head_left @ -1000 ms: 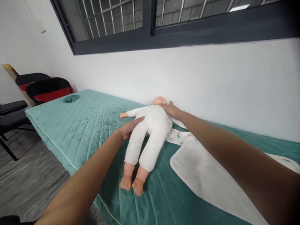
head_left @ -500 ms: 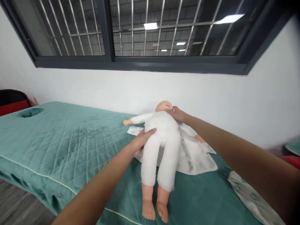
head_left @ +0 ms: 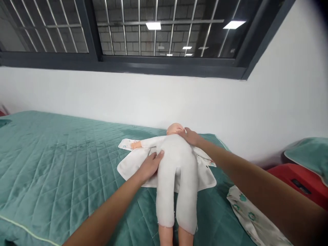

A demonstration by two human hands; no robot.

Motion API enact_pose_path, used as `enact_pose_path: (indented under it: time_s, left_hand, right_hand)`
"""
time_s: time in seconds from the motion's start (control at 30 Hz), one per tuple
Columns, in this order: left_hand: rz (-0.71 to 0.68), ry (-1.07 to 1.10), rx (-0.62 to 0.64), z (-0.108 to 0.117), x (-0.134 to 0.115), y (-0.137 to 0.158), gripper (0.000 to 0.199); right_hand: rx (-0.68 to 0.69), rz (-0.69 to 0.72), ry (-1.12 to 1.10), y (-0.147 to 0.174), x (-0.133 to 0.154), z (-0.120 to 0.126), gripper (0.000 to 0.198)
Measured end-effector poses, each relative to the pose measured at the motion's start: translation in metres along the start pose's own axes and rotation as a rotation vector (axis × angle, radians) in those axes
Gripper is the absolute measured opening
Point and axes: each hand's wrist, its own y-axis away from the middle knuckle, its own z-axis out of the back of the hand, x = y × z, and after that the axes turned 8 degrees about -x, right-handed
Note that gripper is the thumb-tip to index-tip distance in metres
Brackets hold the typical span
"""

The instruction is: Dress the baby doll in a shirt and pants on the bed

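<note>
A baby doll [head_left: 176, 157] with a white cloth body lies on its back, head toward the wall and legs toward me. Under it is a small white garment [head_left: 130, 167], spread open, and the doll's arm at left rests along a patterned sleeve [head_left: 125, 144]. My left hand [head_left: 151, 164] grips the doll's side near the hip, thumb on top, its other fingers partly hidden. Against the head and neck, my right hand [head_left: 191, 136] is closed with its fingers partly out of sight.
A green quilted bed cover [head_left: 64, 164] lies beneath everything. At right are a patterned white cloth [head_left: 253, 213], a red object [head_left: 289, 177] and a green cushion-like piece [head_left: 310, 153]. A white wall [head_left: 102, 95] and a barred window [head_left: 159, 37] stand behind.
The doll has shifted and now lies over the middle of the white garment, which shows on both sides. Both hands stay on the doll. My view has turned right.
</note>
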Motion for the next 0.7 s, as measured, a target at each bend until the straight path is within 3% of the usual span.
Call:
enact_pose_path:
  time_s: [0.1, 0.17, 0.3, 0.4, 0.5, 0.6, 0.7]
  left_hand:
    - [-0.178, -0.349, -0.209, 0.016, 0.01, -0.02, 0.044]
    - [-0.267, -0.676, -0.329, 0.022, 0.02, -0.034, 0.03]
    - [-0.261, -1.005, -0.344, 0.022, 0.033, -0.047, 0.024]
    - [-0.286, -1.067, -0.365, 0.019, 0.034, -0.046, 0.025]
    - [-0.277, -1.068, -0.42, 0.018, 0.034, -0.042, 0.025]
    - [-0.209, -1.003, -0.503, 0.02, 0.036, -0.043, 0.022]
    - [-0.189, -0.817, -0.565, 0.024, 0.041, -0.046, 0.017]
  right_hand:
    - [-0.071, 0.002, 0.076, -0.002, 0.015, 0.015, 0.063]
    - [-0.169, 0.047, 0.057, 0.001, 0.04, 0.018, 0.049]
    - [-0.204, 0.269, -0.038, 0.015, 0.11, -0.009, 0.036]
    - [0.01, 0.462, 0.127, 0.023, 0.148, -0.045, 0.041]
    - [0.178, 0.508, 0.214, 0.021, 0.16, -0.073, 0.034]
    - [0.241, 0.509, 0.224, 0.013, 0.157, -0.083, 0.025]
    - [0.22, 0.509, 0.201, 0.009, 0.149, -0.076, 0.028]
